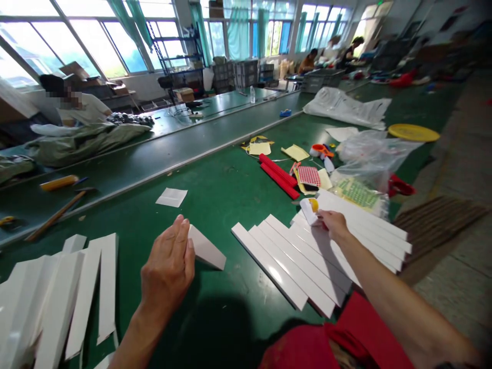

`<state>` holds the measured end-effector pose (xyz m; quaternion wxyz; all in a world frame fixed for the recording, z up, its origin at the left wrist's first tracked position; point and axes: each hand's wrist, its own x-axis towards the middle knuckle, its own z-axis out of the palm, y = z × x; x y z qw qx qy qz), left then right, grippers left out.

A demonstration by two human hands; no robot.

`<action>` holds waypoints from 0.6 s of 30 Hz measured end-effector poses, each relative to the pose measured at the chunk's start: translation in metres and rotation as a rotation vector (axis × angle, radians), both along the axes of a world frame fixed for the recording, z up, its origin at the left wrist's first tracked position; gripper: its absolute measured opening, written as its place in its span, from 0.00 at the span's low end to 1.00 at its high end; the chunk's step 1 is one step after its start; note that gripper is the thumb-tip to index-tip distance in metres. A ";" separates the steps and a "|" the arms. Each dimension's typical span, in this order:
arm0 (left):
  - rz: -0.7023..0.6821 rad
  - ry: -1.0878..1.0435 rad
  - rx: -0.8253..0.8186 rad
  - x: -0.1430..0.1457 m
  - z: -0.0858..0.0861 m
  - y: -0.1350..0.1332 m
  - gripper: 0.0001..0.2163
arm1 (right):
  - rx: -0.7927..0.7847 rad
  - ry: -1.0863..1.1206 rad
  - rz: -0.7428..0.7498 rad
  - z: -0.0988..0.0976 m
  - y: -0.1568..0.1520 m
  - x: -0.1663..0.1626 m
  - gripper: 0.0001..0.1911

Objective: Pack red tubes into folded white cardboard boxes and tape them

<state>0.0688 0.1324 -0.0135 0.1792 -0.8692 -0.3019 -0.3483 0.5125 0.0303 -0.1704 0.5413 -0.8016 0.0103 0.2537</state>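
My left hand (167, 261) has its fingers pressed together against a narrow white box (207, 248) that is tilted up off the green tabletop. The palm side and part of the box are hidden behind the fingers. Out to the right, my right hand (334, 223) is closed on a small white tape dispenser (308, 211) with a yellow core, above a row of long white boxes (284, 256). These lie side by side, glossy and flat. More white strips of folded card (105, 282) are piled left of my left hand.
Red rods (279, 177), orange-handled scissors (322, 150) and clear plastic bags (361, 154) lie beyond the boxes. A paper slip (171, 197) sits ahead of my left hand. A hammer (57, 214) rests at the left. A person (79, 105) works across the table.
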 end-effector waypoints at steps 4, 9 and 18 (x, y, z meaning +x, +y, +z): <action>-0.010 -0.012 0.019 0.001 0.000 -0.002 0.26 | 0.039 0.171 -0.065 0.006 0.009 0.011 0.11; -0.007 -0.021 0.026 0.001 0.001 -0.002 0.25 | 0.201 0.220 -0.083 0.004 -0.006 0.010 0.07; -0.062 -0.090 -0.028 -0.003 -0.005 0.004 0.24 | 0.400 0.189 0.015 -0.027 -0.034 -0.012 0.11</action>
